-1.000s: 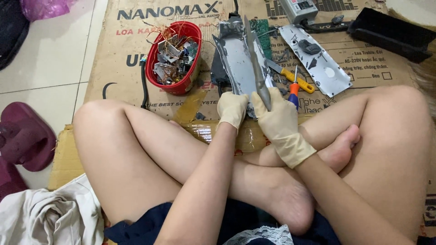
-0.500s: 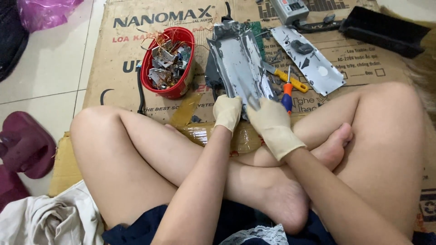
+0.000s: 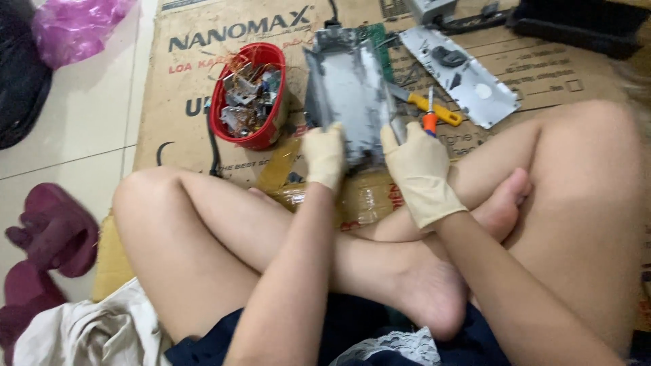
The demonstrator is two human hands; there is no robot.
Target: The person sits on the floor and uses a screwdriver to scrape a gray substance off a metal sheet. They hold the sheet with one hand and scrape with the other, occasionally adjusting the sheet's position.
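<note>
A grey metal chassis tray (image 3: pixel 349 91) lies flat on the cardboard (image 3: pixel 183 81) in front of my crossed legs. My left hand (image 3: pixel 324 156), in a cream rubber glove, grips its near left corner. My gloved right hand (image 3: pixel 417 169) grips its near right corner. A green circuit board edge (image 3: pixel 377 42) shows along the tray's far right side. An orange-handled screwdriver (image 3: pixel 430 116) and a yellow-handled tool (image 3: pixel 434 108) lie just right of the tray.
A red plastic tub (image 3: pixel 234 134) of metal scraps and wires stands left of the tray. A grey metal cover plate (image 3: pixel 468 80) lies at the right, a black case (image 3: pixel 576 24) behind it. Purple slippers (image 3: pixel 54 230) and a pink bag (image 3: pixel 74 27) sit on the tile floor.
The chassis was held up on edge between both hands; it now lies flat and open side up on the cardboard. Both hands have shifted to its near corners.
</note>
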